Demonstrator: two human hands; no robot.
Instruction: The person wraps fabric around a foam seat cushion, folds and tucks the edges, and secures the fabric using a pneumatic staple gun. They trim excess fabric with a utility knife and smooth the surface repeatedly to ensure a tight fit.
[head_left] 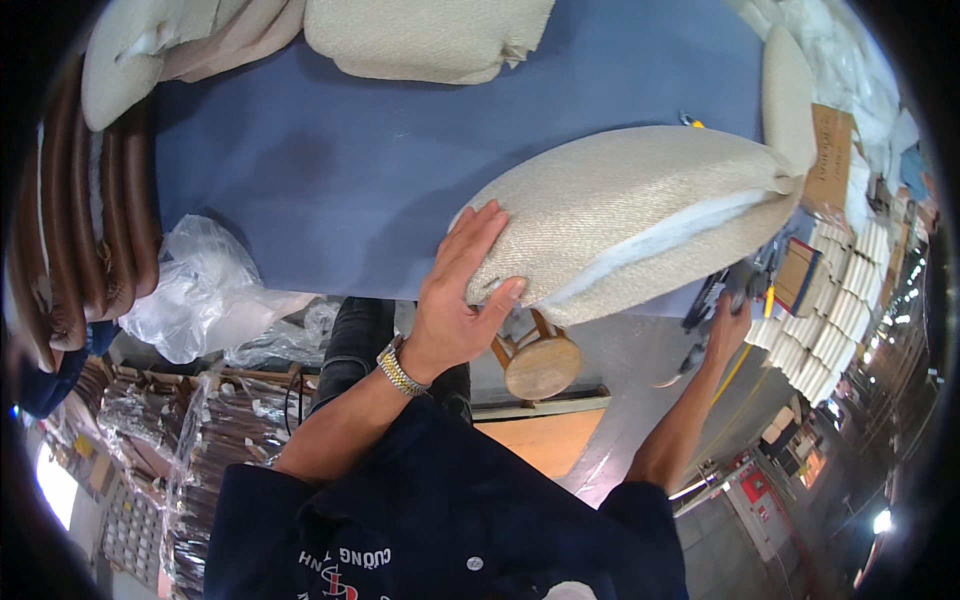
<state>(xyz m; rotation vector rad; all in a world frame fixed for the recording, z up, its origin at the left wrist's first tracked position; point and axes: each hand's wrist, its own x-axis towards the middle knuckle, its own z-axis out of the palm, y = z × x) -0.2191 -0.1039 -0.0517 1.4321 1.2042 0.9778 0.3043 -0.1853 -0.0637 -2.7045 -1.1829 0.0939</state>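
A beige woven-fabric cushion (pixel 600 190) lies at the right front of the blue-topped table, its near edge hanging past the table's edge. White filling (pixel 660 235) shows through a long slit in its near side. My left hand (pixel 465 285) rests on the cushion's left end, fingers stretched flat over the fabric and thumb apart near the slit's end. Beyond the cushion's right end, at the table's edge, my right hand (pixel 730 325) is closed around a dark hand tool (pixel 738 285). Its exact kind is hard to make out.
More beige cushions (pixel 425 40) lie along the table's far side. Brown padded pieces (pixel 95 215) stand at the left beside clear plastic bags (pixel 200 290). A wooden stool (pixel 542 366) is below the table edge. A cardboard box (pixel 830 160) and stacked white rolls (pixel 825 300) are at right.
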